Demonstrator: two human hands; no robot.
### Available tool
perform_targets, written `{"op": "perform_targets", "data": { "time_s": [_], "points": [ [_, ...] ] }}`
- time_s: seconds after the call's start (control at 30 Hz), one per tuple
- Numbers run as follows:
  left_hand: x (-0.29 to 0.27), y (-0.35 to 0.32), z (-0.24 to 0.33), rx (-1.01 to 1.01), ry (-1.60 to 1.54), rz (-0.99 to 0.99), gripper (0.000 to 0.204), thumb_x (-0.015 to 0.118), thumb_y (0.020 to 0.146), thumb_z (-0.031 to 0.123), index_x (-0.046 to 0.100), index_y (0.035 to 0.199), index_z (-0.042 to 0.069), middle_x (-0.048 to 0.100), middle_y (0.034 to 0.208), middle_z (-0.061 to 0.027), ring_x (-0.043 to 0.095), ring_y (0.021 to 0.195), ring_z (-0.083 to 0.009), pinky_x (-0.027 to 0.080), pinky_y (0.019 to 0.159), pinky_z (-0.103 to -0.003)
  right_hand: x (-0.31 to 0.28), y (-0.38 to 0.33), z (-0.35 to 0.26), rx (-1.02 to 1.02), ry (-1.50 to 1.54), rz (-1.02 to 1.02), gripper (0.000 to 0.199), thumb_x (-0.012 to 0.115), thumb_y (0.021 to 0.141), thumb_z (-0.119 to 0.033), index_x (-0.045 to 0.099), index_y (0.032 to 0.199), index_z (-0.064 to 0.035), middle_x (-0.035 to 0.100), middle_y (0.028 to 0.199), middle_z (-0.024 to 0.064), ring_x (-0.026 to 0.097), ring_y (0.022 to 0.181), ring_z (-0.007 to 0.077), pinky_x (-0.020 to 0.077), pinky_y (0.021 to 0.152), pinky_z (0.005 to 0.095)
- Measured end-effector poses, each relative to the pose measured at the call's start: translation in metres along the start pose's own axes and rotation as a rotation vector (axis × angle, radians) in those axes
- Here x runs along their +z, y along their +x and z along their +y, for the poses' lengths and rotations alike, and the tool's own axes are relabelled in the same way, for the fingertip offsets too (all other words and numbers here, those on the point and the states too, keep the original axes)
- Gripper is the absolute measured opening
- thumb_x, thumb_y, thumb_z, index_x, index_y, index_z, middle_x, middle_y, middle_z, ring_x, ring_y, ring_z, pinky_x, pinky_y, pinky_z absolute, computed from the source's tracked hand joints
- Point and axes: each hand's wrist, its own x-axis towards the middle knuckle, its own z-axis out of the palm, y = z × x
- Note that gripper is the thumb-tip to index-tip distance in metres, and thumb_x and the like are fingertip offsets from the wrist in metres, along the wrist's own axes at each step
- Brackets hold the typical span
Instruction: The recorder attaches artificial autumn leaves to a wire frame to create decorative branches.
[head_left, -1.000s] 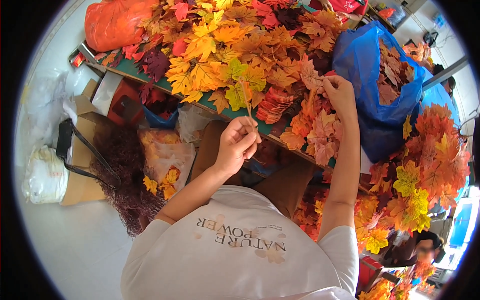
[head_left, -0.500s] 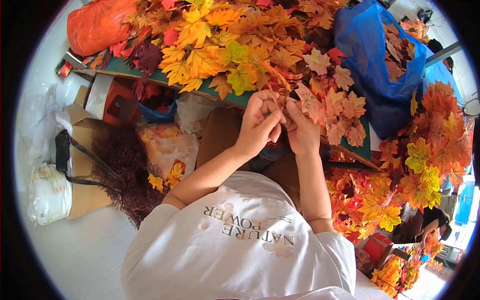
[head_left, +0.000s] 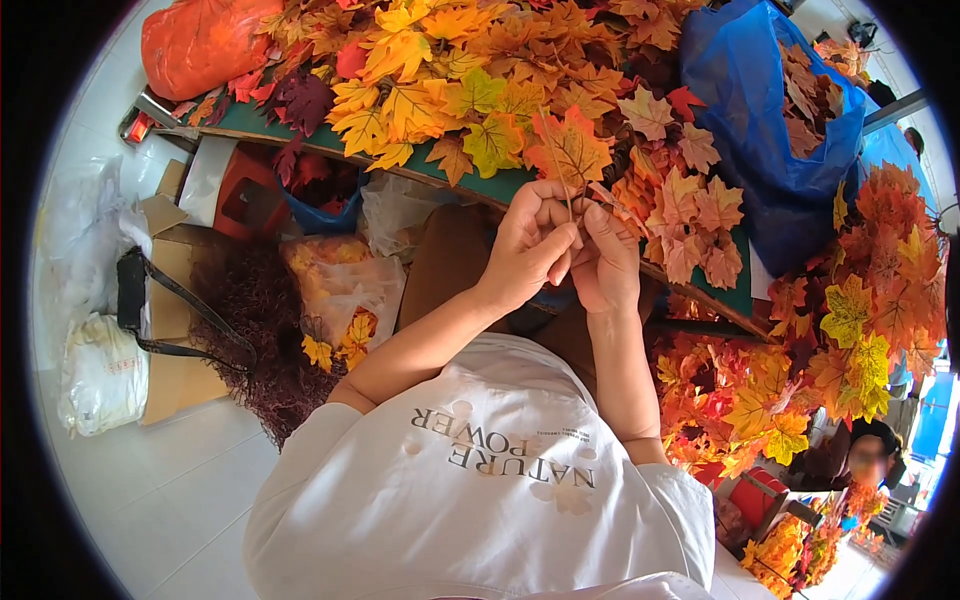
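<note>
At the near edge of the table, my left hand [head_left: 528, 240] pinches a thin brown stem close against the other hand. An orange artificial maple leaf [head_left: 572, 148] stands upright just above the fingertips, its stalk running down between them. My right hand [head_left: 608, 262] is closed beside it, thumb and fingers pressed together around a pinkish-orange artificial leaf [head_left: 622, 212] seen nearly edge-on. The fingers hide where stem and leaves meet. Past my right hand lie several pale pink-orange maple leaves [head_left: 690, 215], and yellow-green leaves [head_left: 492, 140] lie beyond my left.
Artificial autumn leaves cover the green table [head_left: 235, 122]. A blue plastic bag [head_left: 730, 110] of leaves is at the right, an orange-red bag [head_left: 205, 45] at the far left. Dark brown twiggy stems [head_left: 240, 320] fill a cardboard box [head_left: 175, 385]. Another person [head_left: 868, 455] is at the lower right.
The orange maple leaf has turned from edge-on to face-on above my fingers. The leaf at my right hand now appears narrower and tilted. Both hands stay close together.
</note>
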Motion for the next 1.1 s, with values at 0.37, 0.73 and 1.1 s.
{"op": "perform_targets", "data": {
  "time_s": [0.37,0.73,1.1],
  "points": [
    [-0.008,0.002,-0.007,-0.01,-0.001,0.033,0.029,0.048,0.09,-0.001,0.039,0.117,0.004,0.053,0.075,-0.0058,0.04,0.045,-0.0056,0.032,0.038,-0.018,-0.007,0.002,0.009,-0.007,-0.015,-0.077,0.014,0.057,0.09,-0.01,0.064,0.095,0.0015,0.062,0.078,0.0033,0.056,0.066,0.009,0.0487,0.059,0.0206],
    [-0.012,0.006,-0.009,-0.01,-0.036,0.027,0.028,0.05,0.089,-0.001,0.04,0.115,0.003,0.051,0.073,-0.0049,0.041,0.044,-0.0063,0.032,0.037,-0.018,-0.007,0.004,0.013,-0.019,-0.042,-0.033,0.012,0.057,0.09,-0.009,0.064,0.093,0.0002,0.063,0.079,0.0036,0.057,0.065,0.0088,0.0486,0.058,0.0205],
    [-0.041,-0.027,-0.007,0.098,-0.049,0.186,0.028,0.053,0.086,-0.005,0.045,0.112,0.002,0.049,0.072,-0.0024,0.04,0.045,-0.0061,0.033,0.038,-0.018,0.0,-0.004,0.038,0.003,-0.38,-0.067,0.025,0.062,0.085,-0.001,0.053,0.108,0.0017,0.06,0.093,0.0065,0.058,0.085,0.0131,0.0484,0.076,0.026]
  ]
}}
